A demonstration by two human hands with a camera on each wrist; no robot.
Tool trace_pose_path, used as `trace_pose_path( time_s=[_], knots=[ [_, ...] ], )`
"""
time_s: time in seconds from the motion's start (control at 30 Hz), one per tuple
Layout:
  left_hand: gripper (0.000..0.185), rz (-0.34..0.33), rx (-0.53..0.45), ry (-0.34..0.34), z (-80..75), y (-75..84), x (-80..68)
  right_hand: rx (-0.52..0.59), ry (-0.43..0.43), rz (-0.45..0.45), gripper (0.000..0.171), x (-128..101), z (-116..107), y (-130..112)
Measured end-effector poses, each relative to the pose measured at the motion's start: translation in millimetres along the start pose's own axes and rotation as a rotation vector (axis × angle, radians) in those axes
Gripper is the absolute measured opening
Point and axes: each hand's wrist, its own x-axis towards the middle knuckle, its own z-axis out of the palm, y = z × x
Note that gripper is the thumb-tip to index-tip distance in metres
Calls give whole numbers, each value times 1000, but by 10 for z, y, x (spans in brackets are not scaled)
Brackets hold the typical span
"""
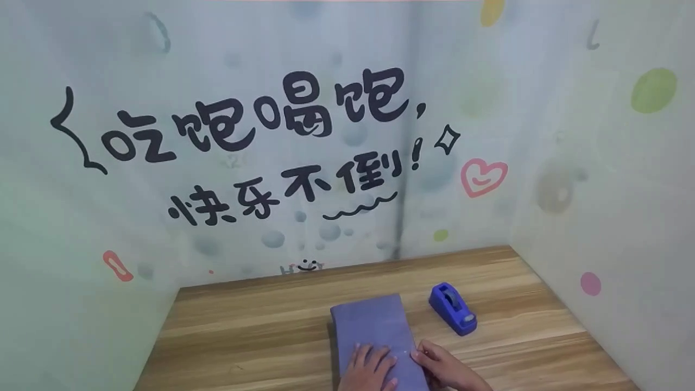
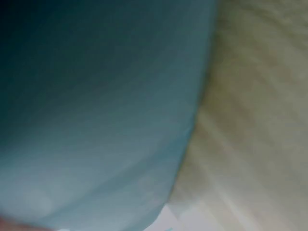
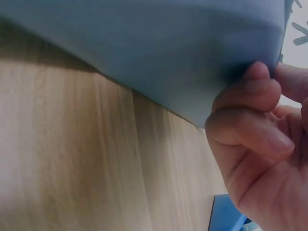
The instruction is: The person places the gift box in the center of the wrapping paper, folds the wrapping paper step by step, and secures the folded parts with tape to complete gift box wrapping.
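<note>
My left hand (image 1: 369,369) lies flat, fingers spread, on the cloth (image 1: 374,326); my right hand (image 1: 442,369) pinches its right edge; I judge the pinch could slip or drag the fold askew, maybe nudging the dispenser (image 1: 452,308); cloth sits mid-table (image 1: 244,326), under both hands

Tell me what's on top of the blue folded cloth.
The left hand rests flat on the blue folded cloth; the right hand pinches its right edge. The cloth's near end is covered by the hands and cut off by the frame.
</note>
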Motion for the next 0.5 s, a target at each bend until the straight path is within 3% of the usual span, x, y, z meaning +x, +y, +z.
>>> trace_pose_path(
  time_s=[0.1, 0.23, 0.37, 0.5],
  knots=[
    [38, 88, 80, 99, 88, -6, -18, 93, -25, -20, 37, -22, 16, 17],
    [42, 127, 181, 177, 141, -26, -76, 152, -25, -25, 37, -27, 65, 28],
    [46, 141, 232, 184, 124, -60, -148, 91, 29, -48, 38, -15, 161, 36],
    [47, 141, 220, 180, 91, -77, -185, -15, 127, -70, 36, -21, 235, 34]
  ],
)
